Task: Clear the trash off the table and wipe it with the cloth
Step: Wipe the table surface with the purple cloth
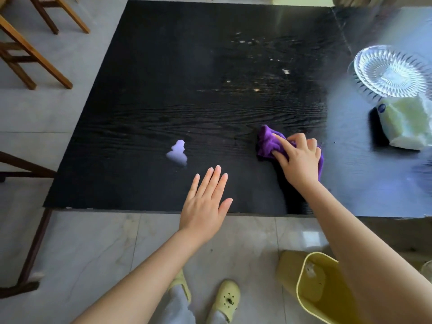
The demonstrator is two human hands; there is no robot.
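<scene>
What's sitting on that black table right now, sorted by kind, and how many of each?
Purple cloth, under the right hand: 1
Clear glass dishes, stacked: looks like 2
Pale green packet: 1
Total: 4
The pale shape near the left hand may be only a reflection, so it is not counted.

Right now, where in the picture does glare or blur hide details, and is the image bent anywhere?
Head view: strong bluish glare washes the right side of the table, softening the glass dish and the bag; a small bright reflection sits left of the purple cloth; the wide lens bends the table edges.
</scene>
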